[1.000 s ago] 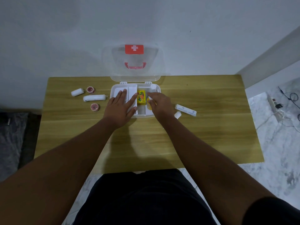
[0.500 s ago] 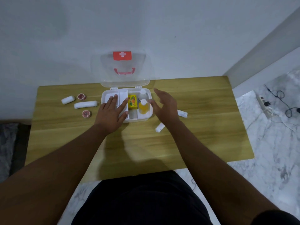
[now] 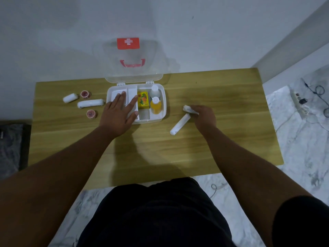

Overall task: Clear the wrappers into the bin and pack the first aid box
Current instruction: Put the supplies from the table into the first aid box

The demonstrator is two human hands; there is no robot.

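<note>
The white first aid box [image 3: 164, 104] stands open at the table's back, its clear lid [image 3: 133, 59] leaning on the wall. Inside are a yellow packet [image 3: 143, 100], an orange bottle [image 3: 156, 106] and a clear bottle [image 3: 154, 90]. My left hand [image 3: 119, 113] lies flat, fingers spread, on the box's left compartments. My right hand [image 3: 203, 115] is to the right of the box, fingers closed on a small white tube [image 3: 188, 109]. A longer white tube [image 3: 180, 124] lies just left of that hand.
Left of the box on the wooden table [image 3: 222, 139] lie two white rolls [image 3: 70, 98] [image 3: 90, 103] and two pink tape rolls [image 3: 85, 94] [image 3: 91, 113]. A power strip with cables [image 3: 300, 102] sits on the marble floor at the right. No bin is in view.
My right hand left the box, where the orange bottle now stands, and moved right to close on the small white tube. The longer tube has shifted. My left hand stayed on the box.
</note>
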